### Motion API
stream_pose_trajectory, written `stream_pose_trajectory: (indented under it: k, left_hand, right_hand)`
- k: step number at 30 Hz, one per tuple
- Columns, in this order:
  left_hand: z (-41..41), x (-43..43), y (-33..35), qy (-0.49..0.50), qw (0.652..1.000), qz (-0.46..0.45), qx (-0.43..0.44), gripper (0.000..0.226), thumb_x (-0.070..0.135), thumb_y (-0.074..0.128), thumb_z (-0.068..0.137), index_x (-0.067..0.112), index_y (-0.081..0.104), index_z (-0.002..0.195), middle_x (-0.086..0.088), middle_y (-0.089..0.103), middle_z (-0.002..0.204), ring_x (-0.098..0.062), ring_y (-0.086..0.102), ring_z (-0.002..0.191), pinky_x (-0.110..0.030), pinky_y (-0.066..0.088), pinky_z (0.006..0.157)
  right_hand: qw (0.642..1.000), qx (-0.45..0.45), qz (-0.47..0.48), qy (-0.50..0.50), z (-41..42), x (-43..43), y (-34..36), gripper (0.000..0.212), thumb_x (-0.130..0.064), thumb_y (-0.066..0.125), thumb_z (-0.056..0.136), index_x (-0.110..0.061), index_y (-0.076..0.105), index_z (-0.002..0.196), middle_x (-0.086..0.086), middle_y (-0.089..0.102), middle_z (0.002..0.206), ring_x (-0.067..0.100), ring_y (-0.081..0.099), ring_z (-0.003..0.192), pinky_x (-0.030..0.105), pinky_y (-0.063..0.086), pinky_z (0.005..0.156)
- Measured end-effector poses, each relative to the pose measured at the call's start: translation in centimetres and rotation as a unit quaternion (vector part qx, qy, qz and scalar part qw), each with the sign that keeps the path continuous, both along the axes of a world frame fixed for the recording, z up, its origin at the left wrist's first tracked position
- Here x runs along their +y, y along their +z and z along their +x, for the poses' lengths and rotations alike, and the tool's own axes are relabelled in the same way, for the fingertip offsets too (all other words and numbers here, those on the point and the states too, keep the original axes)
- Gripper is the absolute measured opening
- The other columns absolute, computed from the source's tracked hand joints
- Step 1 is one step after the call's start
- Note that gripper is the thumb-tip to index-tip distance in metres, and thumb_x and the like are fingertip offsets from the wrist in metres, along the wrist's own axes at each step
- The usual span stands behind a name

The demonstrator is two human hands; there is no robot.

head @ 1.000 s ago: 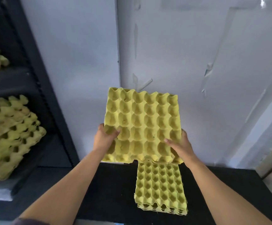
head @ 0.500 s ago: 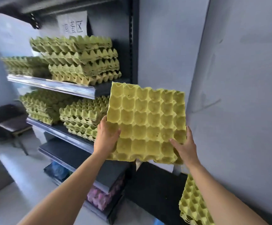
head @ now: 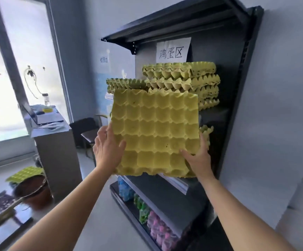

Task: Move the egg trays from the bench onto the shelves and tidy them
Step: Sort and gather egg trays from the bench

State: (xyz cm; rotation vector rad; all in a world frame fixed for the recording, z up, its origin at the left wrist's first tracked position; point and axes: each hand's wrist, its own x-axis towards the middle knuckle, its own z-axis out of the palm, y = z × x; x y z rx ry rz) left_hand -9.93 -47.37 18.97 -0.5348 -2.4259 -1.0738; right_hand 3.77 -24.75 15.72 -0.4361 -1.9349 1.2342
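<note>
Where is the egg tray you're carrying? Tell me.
In the head view the egg tray is centre frame, gripped by the left hand and right hand, in front of the stacked trays on the shelf.

I have the egg tray (head: 154,131) held up in front of the shelves (head: 241,87), with the left hand (head: 107,147) on its left edge and the right hand (head: 197,156) at its lower right corner. Behind and above it, a left stack (head: 125,84) and a right stack (head: 183,78) of trays sit side by side on the upper shelf, below a paper sign (head: 172,51), and wrapped packs (head: 156,227) lie on the bottom shelf. Left of the shelves stand a chair (head: 85,129) and a bench (head: 60,156) carrying a laptop (head: 38,116), with a plant pot (head: 33,189) on the floor beside it.
</note>
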Motion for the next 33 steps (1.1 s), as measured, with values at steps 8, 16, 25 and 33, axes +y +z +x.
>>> stream_pose_trajectory:
  k: [8, 16, 25, 33]
  left_hand:
    - [-7.2, -5.8, -5.2, -0.14, 0.918, -0.316, 0.195, 0.059, 0.065, 0.039, 0.075, 0.036, 0.043, 0.125, 0.001, 0.042, 0.129, -0.022, 0.038, 0.119, -0.04, 0.022, 0.1]
    - [-15.4, -4.3, -8.2, -0.166, 0.878, -0.415, 0.174, 0.085, 0.068, 0.07, 0.052, 0.037, 0.044, 0.127, -0.006, 0.053, 0.126, -0.025, 0.059, 0.106, -0.05, 0.051, 0.081]
    - [-24.5, 2.8, -6.7, -0.197, 0.878, -0.412, 0.141, 0.057, 0.055, 0.057, 0.082, 0.04, 0.033, 0.131, -0.001, 0.018, 0.154, -0.024, 0.033, 0.133, -0.043, 0.032, 0.104]
    - [-29.0, 11.8, -4.2, -0.278, 0.859, -0.389, 0.182, 0.055, 0.038, 0.058, 0.088, 0.035, 0.035, 0.138, -0.001, 0.007, 0.157, -0.024, 0.03, 0.138, -0.041, 0.024, 0.112]
  right_hand:
    - [0.994, -0.088, 0.005, 0.059, -11.7, -6.9, -1.8, 0.091, -0.028, 0.074, 0.08, -0.024, 0.015, 0.15, -0.002, 0.041, 0.143, 0.016, 0.041, 0.129, 0.033, 0.038, 0.104]
    - [0.982, -0.18, -0.002, 0.051, -21.2, -5.9, -2.9, 0.091, -0.033, 0.073, 0.08, -0.022, 0.016, 0.15, 0.006, 0.029, 0.153, 0.027, 0.034, 0.137, 0.037, 0.032, 0.107]
    - [0.979, -0.202, -0.017, 0.017, -27.9, 0.0, -1.2, 0.071, -0.033, 0.066, 0.086, -0.017, 0.031, 0.145, 0.007, 0.04, 0.146, 0.025, 0.042, 0.131, 0.042, 0.04, 0.105]
    - [0.99, -0.111, -0.002, -0.084, -26.8, 3.8, -1.4, 0.054, -0.011, 0.045, 0.094, -0.023, 0.031, 0.145, 0.004, 0.036, 0.15, 0.012, 0.051, 0.111, 0.034, 0.038, 0.101]
